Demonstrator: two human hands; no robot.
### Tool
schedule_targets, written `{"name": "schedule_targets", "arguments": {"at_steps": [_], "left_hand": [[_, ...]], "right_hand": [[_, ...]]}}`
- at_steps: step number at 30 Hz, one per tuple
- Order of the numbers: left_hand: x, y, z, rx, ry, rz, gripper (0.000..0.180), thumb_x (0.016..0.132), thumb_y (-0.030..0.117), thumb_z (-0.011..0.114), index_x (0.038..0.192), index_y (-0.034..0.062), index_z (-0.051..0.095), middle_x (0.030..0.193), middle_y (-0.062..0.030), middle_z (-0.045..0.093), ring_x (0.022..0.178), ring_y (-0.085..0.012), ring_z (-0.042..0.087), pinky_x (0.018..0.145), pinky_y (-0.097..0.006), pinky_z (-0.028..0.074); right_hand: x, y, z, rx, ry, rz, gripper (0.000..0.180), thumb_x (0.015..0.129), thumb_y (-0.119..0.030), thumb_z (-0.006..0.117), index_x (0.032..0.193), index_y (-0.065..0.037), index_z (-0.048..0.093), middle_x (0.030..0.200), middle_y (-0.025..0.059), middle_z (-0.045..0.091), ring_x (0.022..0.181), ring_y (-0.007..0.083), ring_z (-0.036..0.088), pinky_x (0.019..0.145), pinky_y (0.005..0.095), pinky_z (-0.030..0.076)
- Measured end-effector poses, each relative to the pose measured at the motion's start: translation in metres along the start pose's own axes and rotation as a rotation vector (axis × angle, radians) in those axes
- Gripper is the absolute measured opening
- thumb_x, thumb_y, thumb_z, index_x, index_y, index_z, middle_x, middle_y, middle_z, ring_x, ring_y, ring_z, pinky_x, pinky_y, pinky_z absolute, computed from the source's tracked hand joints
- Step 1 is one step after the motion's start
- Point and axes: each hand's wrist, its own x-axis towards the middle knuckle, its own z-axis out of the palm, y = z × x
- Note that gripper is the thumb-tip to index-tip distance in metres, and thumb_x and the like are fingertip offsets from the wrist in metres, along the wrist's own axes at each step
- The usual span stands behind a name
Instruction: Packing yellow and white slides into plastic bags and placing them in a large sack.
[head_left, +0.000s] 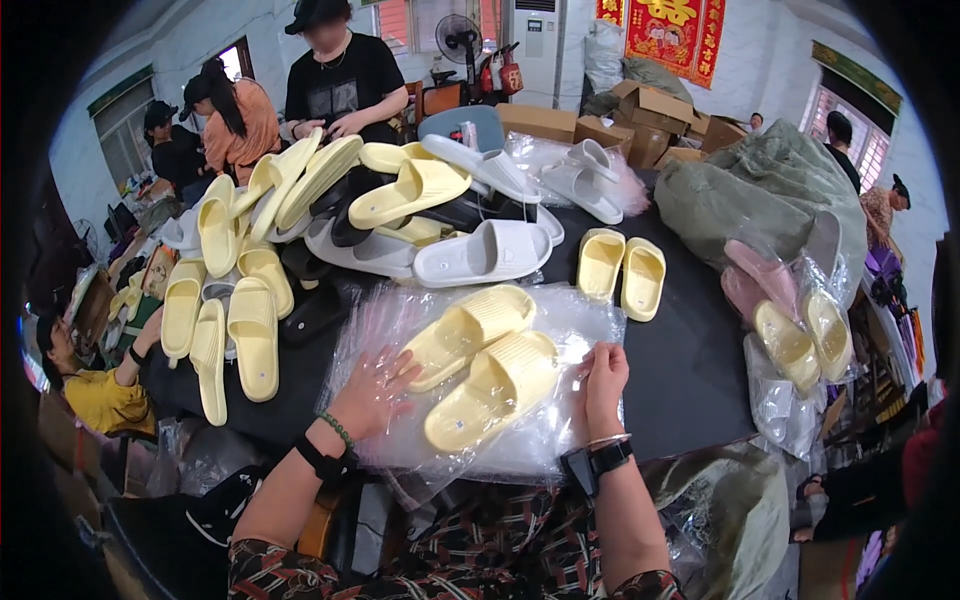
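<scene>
A pair of pale yellow slide slippers (491, 391) lies side by side in front of me, with clear plastic over them, on a stack of clear plastic bags (400, 320). My left hand (372, 393) rests flat on the plastic left of the pair, fingers spread and open. On the other side, my right hand (604, 382) is closed, pinching the edge of the clear plastic bag (572, 350) beside the slippers. Another yellow pair (622, 274) stands bare on the black table (690, 370) just beyond the bags.
Loose yellow, grey and black slippers (484, 252) are heaped at the back and left. Bagged slippers (787, 345) lie at the right edge, below a big green-grey sack (765, 190). A person in black (345, 85) stands across the table; cardboard boxes (650, 115) are piled behind.
</scene>
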Motion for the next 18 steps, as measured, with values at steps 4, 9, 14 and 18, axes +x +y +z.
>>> {"name": "schedule_targets", "arguments": {"at_steps": [4,9,14,18], "left_hand": [[-0.001,0.003,0.012,0.091,0.112,0.025,0.059,0.089,0.033,0.063,0.143,0.0151,0.047,0.150,-0.0120,0.043,0.138,-0.0431,0.036,0.113,-0.062,0.022],[0.008,0.002,0.009,0.074,0.067,0.049,0.059,0.089,0.035,0.065,0.142,0.0167,0.049,0.150,-0.0092,0.043,0.138,-0.0421,0.036,0.112,-0.062,0.023],[0.012,-0.006,0.012,-0.155,0.072,0.031,0.059,0.087,0.032,0.065,0.142,0.0188,0.048,0.152,-0.0088,0.040,0.135,-0.0397,0.041,0.109,-0.060,0.030],[0.006,-0.005,-0.002,0.029,0.102,0.013,0.062,0.087,0.030,0.065,0.145,0.0191,0.045,0.153,-0.0109,0.038,0.133,-0.0405,0.044,0.111,-0.055,0.031]], "right_hand": [[-0.002,-0.032,-0.005,-0.103,-0.079,0.041,0.018,0.098,-0.015,0.056,0.086,-0.002,0.054,0.071,0.0059,0.062,0.055,0.0107,0.058,0.050,0.0248,0.048],[-0.012,-0.094,-0.013,-0.450,-0.240,0.082,0.017,0.097,-0.013,0.057,0.089,0.001,0.056,0.083,0.0101,0.069,0.064,0.0145,0.067,0.056,0.0269,0.053],[-0.011,-0.068,-0.031,-0.121,-0.229,0.233,0.014,0.097,-0.014,0.057,0.088,-0.003,0.057,0.079,0.0072,0.066,0.062,0.0118,0.061,0.056,0.0248,0.050],[-0.017,-0.017,-0.005,0.150,-0.088,0.263,0.014,0.097,-0.015,0.056,0.086,-0.007,0.057,0.072,0.0021,0.059,0.060,0.0085,0.053,0.053,0.0229,0.044]]}}
